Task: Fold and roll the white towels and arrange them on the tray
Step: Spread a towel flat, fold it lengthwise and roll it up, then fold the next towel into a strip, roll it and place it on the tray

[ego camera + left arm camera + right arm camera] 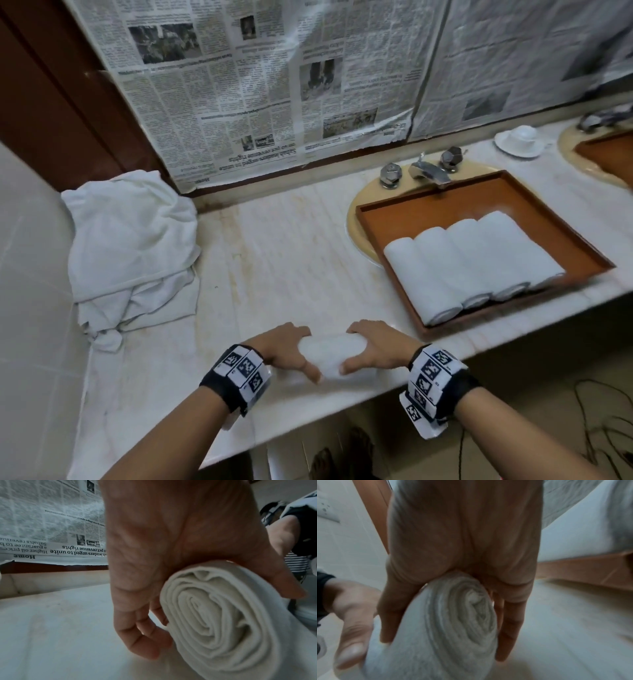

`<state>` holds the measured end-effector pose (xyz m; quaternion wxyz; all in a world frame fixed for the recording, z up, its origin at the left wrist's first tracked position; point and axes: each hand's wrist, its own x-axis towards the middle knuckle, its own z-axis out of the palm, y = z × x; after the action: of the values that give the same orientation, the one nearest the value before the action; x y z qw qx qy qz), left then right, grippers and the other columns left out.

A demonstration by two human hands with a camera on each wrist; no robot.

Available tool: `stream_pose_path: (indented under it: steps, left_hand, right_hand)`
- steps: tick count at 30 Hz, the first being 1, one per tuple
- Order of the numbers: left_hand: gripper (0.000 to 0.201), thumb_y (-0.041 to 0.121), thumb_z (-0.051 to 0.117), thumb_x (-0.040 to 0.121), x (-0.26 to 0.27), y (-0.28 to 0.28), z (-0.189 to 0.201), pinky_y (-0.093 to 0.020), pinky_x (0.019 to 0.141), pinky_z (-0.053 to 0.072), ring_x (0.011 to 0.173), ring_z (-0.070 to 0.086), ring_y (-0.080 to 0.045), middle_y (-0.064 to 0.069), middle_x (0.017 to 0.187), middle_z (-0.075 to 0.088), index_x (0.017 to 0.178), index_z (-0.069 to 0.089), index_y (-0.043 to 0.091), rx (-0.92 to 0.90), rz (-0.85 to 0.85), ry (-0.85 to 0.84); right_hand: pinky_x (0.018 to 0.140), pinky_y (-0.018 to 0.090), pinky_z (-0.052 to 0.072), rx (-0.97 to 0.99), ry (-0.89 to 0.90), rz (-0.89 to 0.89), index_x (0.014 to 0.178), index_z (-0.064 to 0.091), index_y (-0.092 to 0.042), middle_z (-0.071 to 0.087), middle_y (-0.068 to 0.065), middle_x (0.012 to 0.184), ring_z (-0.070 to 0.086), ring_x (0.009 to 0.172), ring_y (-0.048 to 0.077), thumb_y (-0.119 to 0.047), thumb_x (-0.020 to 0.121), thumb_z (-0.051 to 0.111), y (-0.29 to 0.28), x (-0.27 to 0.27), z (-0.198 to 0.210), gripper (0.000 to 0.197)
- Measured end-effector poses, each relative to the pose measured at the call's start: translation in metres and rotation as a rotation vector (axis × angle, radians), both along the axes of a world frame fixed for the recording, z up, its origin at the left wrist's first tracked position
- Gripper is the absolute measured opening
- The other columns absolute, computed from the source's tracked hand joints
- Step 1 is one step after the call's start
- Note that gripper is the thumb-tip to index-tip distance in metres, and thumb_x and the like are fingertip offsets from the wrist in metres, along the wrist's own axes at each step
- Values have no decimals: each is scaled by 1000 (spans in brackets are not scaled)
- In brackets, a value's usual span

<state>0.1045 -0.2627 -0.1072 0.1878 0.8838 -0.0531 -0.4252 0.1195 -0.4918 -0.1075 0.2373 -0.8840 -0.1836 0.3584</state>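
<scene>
Fingers (291,334) gripping rolled towel (330,354), tray (442,209) (four rolls (476,263))

Rolled towel (327,356): white cloth, soft matt nap, layered spiral at end. Four rolled towels (472,263): same white matt cloth. Towel heap (132,246): crumpled white cloth. Tray (428,209): brown wood look, smooth, slight sheen. Counter (291,246): pale veined stone, polished, stained. Tap (428,171): shiny faceted metal. Cup and saucer (520,138): glossy white ceramic. Newspaper (257,85): matt printed paper, wrinkled. Wristbands (239,373): black fabric, printed white tags.
</scene>
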Motion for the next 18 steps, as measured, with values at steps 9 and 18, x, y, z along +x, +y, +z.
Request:
stream_pose_path:
  steps: [9,18]
  left_hand:
    - [66,65,85,61,37,-26,63,-25,75,51,95,61,-8,11,109,63,112,53,39,-293,16,-215]
    - [49,58,87,64,105,-133,109,-27,79,56,95,62,2,19,103,68,105,67,41,-473,-114,-339]
  right_hand:
    - [90,29,50,250,-130,-311,110,68,-30,69,-12,103,61,97,0,-66,67,78,-67,-19,53,57]
    - [103,25,44,373,-278,-579,130,61,-28,62,-17,124,55,116,-2,-67,67,76,-167,-6,81,75]
